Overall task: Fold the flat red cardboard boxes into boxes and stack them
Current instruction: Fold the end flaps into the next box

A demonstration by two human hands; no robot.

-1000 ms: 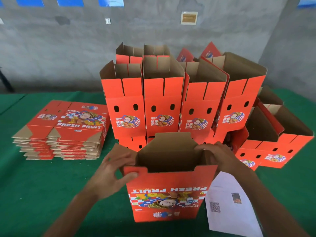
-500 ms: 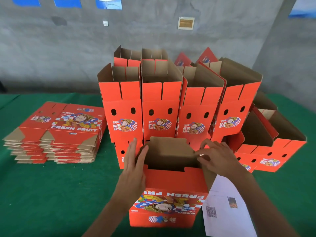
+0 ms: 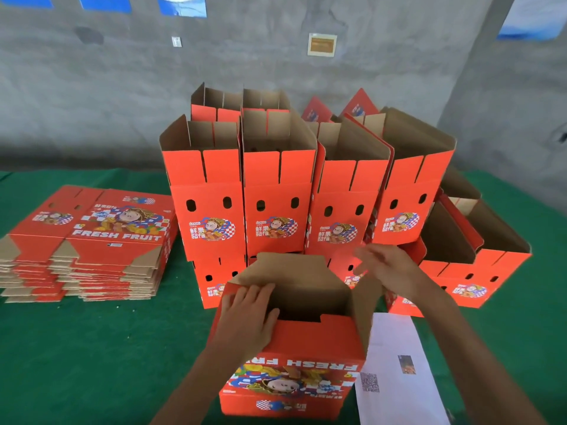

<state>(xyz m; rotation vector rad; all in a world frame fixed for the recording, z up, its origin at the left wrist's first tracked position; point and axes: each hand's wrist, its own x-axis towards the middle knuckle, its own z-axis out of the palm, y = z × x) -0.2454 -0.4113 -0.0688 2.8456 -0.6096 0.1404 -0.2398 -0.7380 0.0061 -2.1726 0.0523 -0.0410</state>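
Left hand [image 3: 245,314] presses the box [image 3: 291,357] near flap flat-fingered; right hand [image 3: 386,268] (blurred, fingers spread, empty) hovers above the right flap.

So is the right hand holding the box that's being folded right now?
No, the right hand hovers open above the box, touching nothing, while the left hand presses its near flap.

Green-covered desk, grey wall behind

A white sheet of paper [image 3: 395,372] with a QR code lies at lower right on the green desk [image 3: 92,348]; a small framed plaque [image 3: 322,44] hangs on the concrete wall [image 3: 122,102] at top centre.
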